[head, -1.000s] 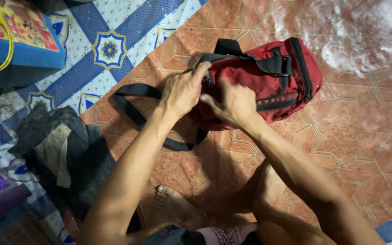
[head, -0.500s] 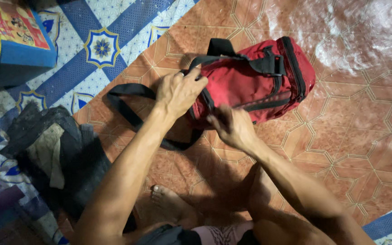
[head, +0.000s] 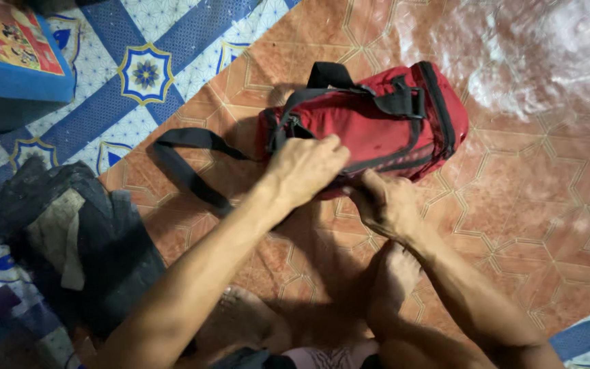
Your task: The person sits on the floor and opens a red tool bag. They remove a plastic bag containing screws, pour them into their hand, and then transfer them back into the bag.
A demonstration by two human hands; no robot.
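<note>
Both hands work at the near edge of a red bag point(head: 377, 123) lying on the floor just beyond them. The left hand point(head: 305, 167) presses curled fingers onto its front; the right hand point(head: 384, 205) pinches the lower edge (what exactly, I cannot tell). A black strap point(head: 189, 164) trails left of the left hand.

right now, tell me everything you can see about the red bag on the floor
The red bag is a small, boxy fabric bag with black trim, black webbing handles on top and a long black shoulder strap trailing to its left across the floor. It lies on its side on orange patterned floor covering. The left hand rests on its near face; the right hand grips at its lower edge. Whether its zip is open cannot be told.
</note>
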